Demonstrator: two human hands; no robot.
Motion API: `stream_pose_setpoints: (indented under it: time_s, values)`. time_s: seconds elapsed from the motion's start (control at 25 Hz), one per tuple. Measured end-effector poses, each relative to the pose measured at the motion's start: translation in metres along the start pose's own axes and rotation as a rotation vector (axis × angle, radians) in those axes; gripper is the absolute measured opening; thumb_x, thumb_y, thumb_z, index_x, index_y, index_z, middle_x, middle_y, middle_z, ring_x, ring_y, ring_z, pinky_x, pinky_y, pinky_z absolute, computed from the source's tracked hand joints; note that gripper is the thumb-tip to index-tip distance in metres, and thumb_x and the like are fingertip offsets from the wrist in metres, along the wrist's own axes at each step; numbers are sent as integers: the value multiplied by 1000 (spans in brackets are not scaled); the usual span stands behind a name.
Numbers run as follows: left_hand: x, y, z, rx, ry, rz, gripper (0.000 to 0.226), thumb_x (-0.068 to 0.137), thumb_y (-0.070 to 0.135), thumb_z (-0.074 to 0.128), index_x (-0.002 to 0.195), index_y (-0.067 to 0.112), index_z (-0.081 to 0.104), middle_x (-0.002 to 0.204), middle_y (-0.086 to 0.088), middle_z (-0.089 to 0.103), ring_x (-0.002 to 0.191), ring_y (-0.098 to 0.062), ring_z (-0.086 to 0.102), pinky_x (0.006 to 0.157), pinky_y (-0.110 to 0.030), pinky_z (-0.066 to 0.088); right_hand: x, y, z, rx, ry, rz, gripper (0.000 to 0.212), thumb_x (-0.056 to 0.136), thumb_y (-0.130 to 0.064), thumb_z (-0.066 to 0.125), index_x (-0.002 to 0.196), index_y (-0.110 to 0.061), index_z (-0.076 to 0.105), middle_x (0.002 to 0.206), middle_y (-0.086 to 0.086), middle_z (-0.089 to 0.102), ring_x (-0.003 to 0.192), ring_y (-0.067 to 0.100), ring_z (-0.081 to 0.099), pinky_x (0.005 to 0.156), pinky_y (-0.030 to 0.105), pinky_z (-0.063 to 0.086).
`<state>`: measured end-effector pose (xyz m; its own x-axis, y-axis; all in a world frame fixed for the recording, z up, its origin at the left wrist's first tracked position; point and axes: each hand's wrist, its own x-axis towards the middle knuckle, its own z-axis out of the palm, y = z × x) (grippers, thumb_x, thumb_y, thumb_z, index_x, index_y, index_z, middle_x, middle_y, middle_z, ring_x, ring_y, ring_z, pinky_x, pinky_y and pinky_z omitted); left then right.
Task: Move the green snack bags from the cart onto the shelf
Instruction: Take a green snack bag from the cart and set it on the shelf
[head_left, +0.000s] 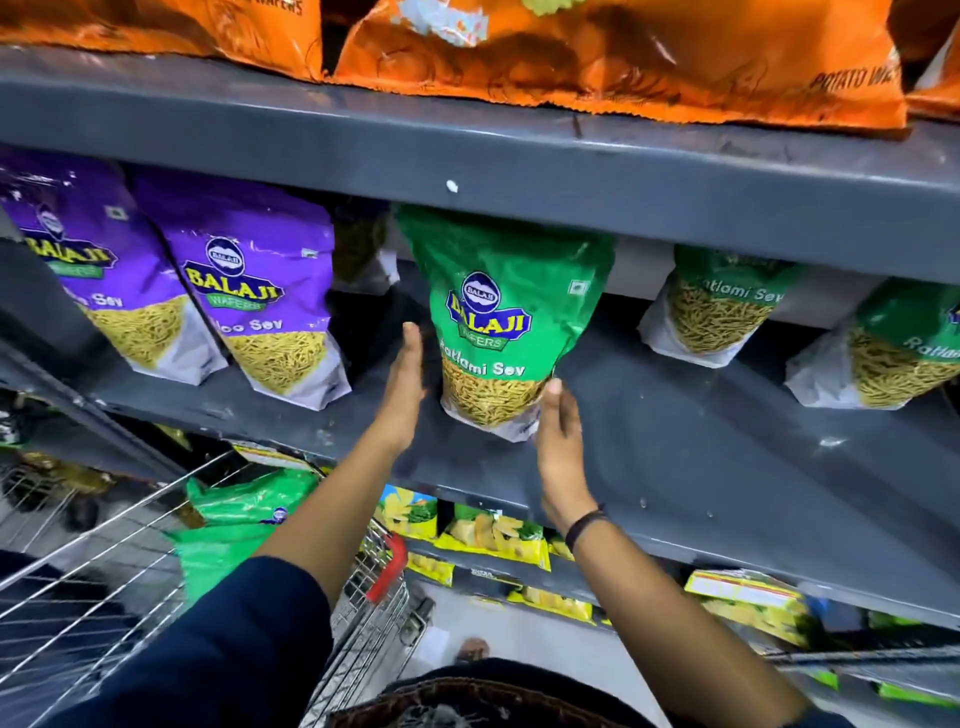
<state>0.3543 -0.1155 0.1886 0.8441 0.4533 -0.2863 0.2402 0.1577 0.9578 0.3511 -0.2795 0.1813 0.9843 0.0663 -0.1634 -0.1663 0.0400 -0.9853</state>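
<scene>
A green Ratlami Sev snack bag (498, 322) stands upright on the grey middle shelf (675, 426). My left hand (405, 384) is flat and open just left of the bag, with a small gap between them. My right hand (558, 431) is open at the bag's lower right corner, its thumb touching the edge. Two more green bags (722, 306) (893, 358) stand further right on the same shelf. Green bags (234, 519) lie in the wire cart (93, 582) at the lower left, partly hidden by my left arm.
Two purple Aloo Sev bags (260, 312) stand on the shelf left of the green bag. Orange wafer bags (597, 57) fill the shelf above. Yellow packets (488, 535) sit on the shelf below. Bare shelf lies between the middle green bag and the right ones.
</scene>
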Motion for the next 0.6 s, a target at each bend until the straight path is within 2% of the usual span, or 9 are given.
stream_pose_setpoints:
  time_s: [0.08,0.2,0.24,0.32,0.4,0.44,0.52,0.56,0.6]
  values:
    - [-7,-4,13,-26,-32,64,54,79,71,30,119,40,50,140,7,46,126,-13,44,111,-41,33,3,3,2,28,-32,12,40,93,-39,39,121,-14,51,129,4,59,116,16,54,101,33,43]
    - [-17,-10,22,9,36,125,26,85,60,31,94,48,52,121,14,53,117,-11,49,110,-48,36,32,-13,-2,21,-116,73,43,91,-48,38,121,-20,50,128,1,57,118,17,53,109,46,40]
    - [-26,-9,23,20,31,128,23,87,58,30,94,48,50,118,15,52,116,-11,49,110,-49,36,38,-15,-3,0,-148,85,46,89,-52,37,122,-22,50,130,2,56,120,18,52,109,48,40]
    - [-35,-6,22,20,45,117,29,89,53,32,111,42,47,126,11,48,120,-12,45,112,-46,32,41,-10,-3,24,-129,71,48,91,-49,36,129,-22,44,140,4,48,126,18,47,111,49,37]
    - [-47,-11,11,43,221,147,40,92,41,37,127,22,44,135,0,48,126,-16,42,113,-38,30,24,6,2,113,4,82,47,92,-43,39,134,-21,38,146,5,39,130,18,42,114,48,33]
    - [-56,-19,-1,52,346,196,39,93,36,39,125,15,48,132,-7,52,123,-18,47,110,-37,34,10,18,6,142,81,85,41,91,-41,42,130,-25,42,142,8,42,126,19,45,112,47,35]
    - [-81,-47,-30,72,570,271,32,91,32,41,107,9,56,107,-14,65,99,-20,59,93,-36,44,-22,33,15,99,185,-3,19,88,-40,45,105,-33,53,122,14,53,105,18,52,98,38,45]
    - [-97,-68,-52,88,678,254,31,90,30,40,99,6,57,96,-17,66,89,-20,59,83,-35,45,-41,37,22,37,178,-63,15,88,-35,46,98,-29,55,110,14,54,96,13,53,89,24,46]
    - [-112,-89,-76,97,798,226,30,89,29,39,94,4,56,91,-21,65,85,-23,58,79,-36,44,-58,40,30,-22,133,-124,16,90,-28,47,100,-20,56,103,10,53,88,3,53,80,9,42]
